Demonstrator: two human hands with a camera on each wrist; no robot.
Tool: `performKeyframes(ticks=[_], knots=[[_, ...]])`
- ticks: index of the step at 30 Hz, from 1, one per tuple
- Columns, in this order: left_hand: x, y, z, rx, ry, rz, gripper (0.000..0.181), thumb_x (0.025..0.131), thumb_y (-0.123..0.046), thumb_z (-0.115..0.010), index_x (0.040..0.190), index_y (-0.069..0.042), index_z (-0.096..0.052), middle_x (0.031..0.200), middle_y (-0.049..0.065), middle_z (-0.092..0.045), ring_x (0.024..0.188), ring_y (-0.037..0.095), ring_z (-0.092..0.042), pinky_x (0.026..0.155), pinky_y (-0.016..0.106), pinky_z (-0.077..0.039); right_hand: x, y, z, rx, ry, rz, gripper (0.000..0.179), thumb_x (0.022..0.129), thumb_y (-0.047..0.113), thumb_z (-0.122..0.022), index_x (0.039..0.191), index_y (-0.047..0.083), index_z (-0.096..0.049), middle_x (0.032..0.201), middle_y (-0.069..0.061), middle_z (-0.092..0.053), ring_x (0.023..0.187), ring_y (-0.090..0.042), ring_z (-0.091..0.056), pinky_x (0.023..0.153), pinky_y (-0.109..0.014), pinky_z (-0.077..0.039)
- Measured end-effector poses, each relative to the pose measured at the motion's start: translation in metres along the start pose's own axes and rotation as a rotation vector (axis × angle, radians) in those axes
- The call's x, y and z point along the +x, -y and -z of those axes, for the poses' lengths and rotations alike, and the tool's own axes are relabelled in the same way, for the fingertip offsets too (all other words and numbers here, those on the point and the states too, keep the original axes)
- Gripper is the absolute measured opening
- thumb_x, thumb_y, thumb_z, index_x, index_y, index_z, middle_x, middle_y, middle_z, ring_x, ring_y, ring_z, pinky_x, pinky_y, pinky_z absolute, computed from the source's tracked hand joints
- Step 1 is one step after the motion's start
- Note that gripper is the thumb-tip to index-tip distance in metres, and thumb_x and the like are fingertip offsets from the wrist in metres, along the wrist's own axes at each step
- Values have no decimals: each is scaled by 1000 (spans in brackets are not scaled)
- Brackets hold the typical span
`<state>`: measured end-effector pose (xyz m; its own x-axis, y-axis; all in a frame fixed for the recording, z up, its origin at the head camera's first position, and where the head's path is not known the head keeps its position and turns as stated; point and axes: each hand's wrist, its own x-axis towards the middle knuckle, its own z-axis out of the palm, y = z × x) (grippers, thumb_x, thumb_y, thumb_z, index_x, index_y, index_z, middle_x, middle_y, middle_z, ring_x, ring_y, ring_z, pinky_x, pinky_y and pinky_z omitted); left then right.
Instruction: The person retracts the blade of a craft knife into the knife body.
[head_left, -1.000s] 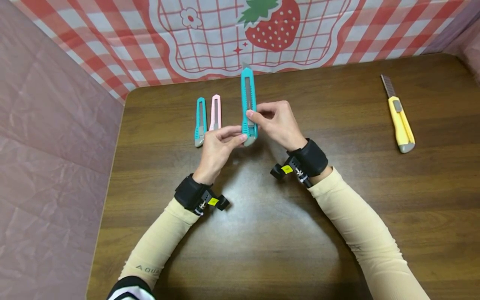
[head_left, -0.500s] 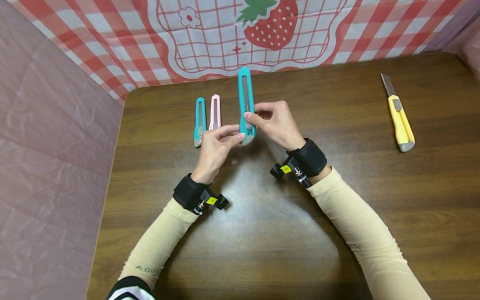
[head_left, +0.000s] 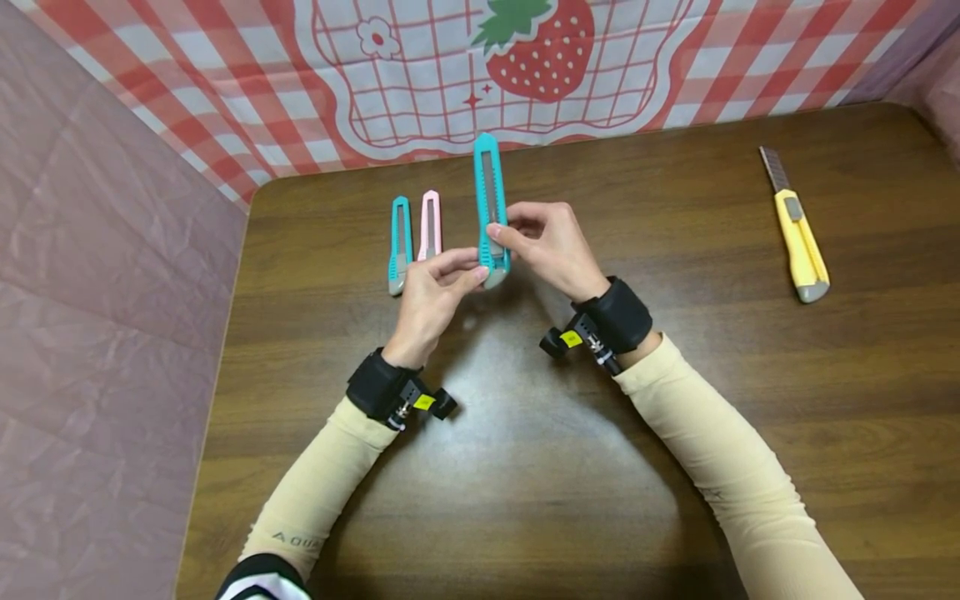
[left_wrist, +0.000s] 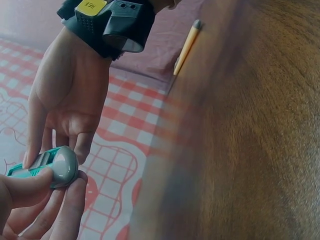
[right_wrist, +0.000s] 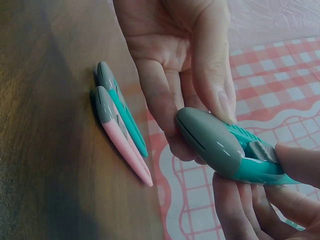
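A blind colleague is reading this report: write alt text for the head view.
A person's left hand and right hand hold a teal box cutter above a brown table, no blade showing past its tip. A second teal cutter and a pink cutter lie to its left; a yellow cutter with its blade out lies far to the right.

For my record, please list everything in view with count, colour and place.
Held cutter: 1, teal, both hands
Second cutter: 1, teal, on table's left
Pink cutter: 1, pink, beside it
Yellow cutter: 1, yellow, table's right
Table: 1, brown, beneath
Strawberry cloth: 1, red-white, behind
Sheeting: count unclear, pinkish, both sides
Wrist devices: 2, black, wrists
Sleeves: 2, cream, forearms
Cuff: 1, black-white, left arm
Left hand, right hand: 2, bare, gripping held cutter
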<state>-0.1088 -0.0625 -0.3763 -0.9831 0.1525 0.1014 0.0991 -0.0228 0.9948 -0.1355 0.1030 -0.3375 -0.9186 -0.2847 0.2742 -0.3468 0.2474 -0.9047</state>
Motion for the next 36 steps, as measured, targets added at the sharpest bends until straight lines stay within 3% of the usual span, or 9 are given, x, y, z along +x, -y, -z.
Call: performKeyframes(ticks=[4,9,12,25,36], knots=[[0,0,0,-10,9,-4,23,85,6,-61,107,12,-60,100,26,-65,83,24,-64,76,36,-57,1,0,0,-3,-9,1,16,88,3,-61,97,-9,-64,85,-22,-66,70,-27,-62,58,-27,-53],[0,-1,1,5,-5,-15,23,84,6,-62,106,11,-62,100,25,-66,81,23,-64,72,27,-57,1,0,0,-1,-14,-5,16,88,4,-61,97,-9,-64,85,-22,-66,69,-28,-62,57,-22,-51],[0,-2,1,17,-16,-12,23,84,5,-63,106,10,-63,99,24,-66,80,23,-64,72,29,-57,1,1,1,7,-17,-25,17,89,5,-61,98,-9,-64,85,-22,-67,71,-27,-63,56,-17,-52],[-1,-1,1,26,-49,-18,22,83,5,-64,105,10,-63,100,24,-66,83,22,-64,75,39,-57,1,1,0,20,1,-71,20,91,8,-59,91,-11,-65,79,-26,-66,65,-30,-63,54,-19,-55],[-1,-1,1,-2,-52,-34,22,83,4,-65,105,10,-63,98,22,-67,84,22,-64,71,27,-57,-2,3,-2,-41,-39,-4,17,91,7,-59,90,-9,-66,79,-24,-66,65,-29,-61,54,-21,-48]])
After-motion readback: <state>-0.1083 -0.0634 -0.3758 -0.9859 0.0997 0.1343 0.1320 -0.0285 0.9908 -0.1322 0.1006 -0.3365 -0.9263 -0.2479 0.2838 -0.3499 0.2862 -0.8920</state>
